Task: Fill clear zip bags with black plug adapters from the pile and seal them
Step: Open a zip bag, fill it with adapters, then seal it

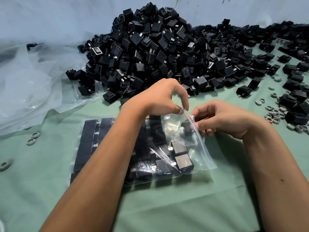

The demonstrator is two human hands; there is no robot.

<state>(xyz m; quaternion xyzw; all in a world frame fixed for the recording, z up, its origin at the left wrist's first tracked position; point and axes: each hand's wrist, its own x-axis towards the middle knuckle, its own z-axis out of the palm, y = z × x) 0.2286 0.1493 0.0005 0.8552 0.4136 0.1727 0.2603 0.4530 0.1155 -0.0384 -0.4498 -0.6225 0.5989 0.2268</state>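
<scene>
Zip bag (pixel 189 148) lies mid-table, mouth rightward; left hand (pixel 160 97) pinches its lip up so right hand (pixel 222 118), gripping an adapter (pixel 187 125), can slide it in

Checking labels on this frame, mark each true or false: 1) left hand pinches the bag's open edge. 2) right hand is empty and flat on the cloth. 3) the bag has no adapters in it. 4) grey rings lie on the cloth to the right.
1) True: the left hand pinches the zip bag at its open edge.
2) False: the right hand holds an adapter at the bag's mouth.
3) False: rows of adapters already fill it.
4) True: grey rings lie there on the green cloth.
</scene>
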